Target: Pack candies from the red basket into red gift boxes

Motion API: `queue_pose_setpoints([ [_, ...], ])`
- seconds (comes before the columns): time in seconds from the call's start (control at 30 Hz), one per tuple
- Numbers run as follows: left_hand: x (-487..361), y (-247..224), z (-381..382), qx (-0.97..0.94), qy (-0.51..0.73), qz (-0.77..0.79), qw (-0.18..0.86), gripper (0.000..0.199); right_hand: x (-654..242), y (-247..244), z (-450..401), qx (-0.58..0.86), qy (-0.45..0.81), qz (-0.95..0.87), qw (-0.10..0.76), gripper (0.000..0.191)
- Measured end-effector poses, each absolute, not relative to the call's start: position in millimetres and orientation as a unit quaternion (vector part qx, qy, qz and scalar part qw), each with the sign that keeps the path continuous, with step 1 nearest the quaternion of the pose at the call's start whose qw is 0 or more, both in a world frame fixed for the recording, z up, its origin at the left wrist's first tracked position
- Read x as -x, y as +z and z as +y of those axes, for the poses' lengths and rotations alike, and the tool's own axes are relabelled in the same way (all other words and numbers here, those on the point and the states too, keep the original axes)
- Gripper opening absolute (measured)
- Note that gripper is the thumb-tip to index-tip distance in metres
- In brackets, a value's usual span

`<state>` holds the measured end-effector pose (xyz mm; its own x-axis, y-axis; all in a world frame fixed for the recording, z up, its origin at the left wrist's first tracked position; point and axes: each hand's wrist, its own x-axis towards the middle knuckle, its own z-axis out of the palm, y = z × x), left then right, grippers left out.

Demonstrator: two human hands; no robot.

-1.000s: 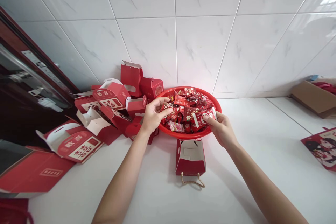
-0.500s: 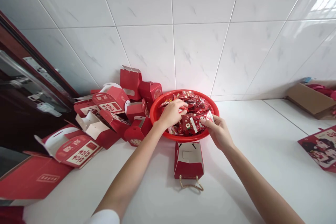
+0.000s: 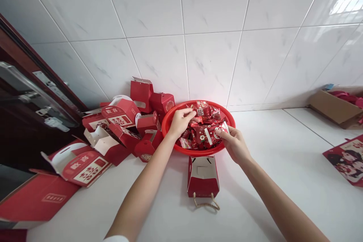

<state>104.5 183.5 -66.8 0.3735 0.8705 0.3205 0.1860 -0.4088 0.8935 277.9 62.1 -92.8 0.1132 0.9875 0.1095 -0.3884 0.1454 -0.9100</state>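
A red oval basket (image 3: 230,125) full of small red packets stands against the wall. Over its left part, my left hand (image 3: 181,120) pinches a red packet with a printed square code (image 3: 200,112). At the basket's right rim, my right hand (image 3: 234,141) has thumb and fingers closed on a red and white packet (image 3: 208,135). In front of the basket sits a small red box (image 3: 203,187), its top open, showing a white inside, with a rope handle (image 3: 206,205) lying towards me.
Several red boxes (image 3: 120,111), some open, are heaped at the left beside a dark door frame (image 3: 34,72). At the right are a brown carton (image 3: 331,107) and a red printed box (image 3: 347,160). A tiled wall (image 3: 212,64) rises behind.
My left hand has drawn back slightly left, and a packet with a square code now shows at its fingertips. My right hand still holds its packet. The view has tilted a little.
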Motion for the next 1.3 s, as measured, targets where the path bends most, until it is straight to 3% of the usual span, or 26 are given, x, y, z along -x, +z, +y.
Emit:
queue_pose_setpoints([
  [0.13,-91.7,-68.2,167.2,-0.634,0.48,0.351,0.494,0.037,-278.2,-95.2,62.6,0.377,0.526,-0.407,0.645,0.033],
  [0.63,-103.3,-79.7,124.4,-0.63,0.537,0.357,0.432,0.032,-278.8,-103.4,60.6,0.45,0.466,-0.472,0.598,0.04],
  [0.9,-98.0,-83.2,130.8,-0.692,0.491,0.327,0.417,0.031,-279.4,-101.6,60.3,0.423,0.492,-0.469,0.6,0.037],
  [1.3,-91.1,-79.7,136.8,-0.674,0.43,0.3,0.521,0.04,-278.9,-102.1,58.3,0.419,0.494,-0.481,0.59,0.037],
])
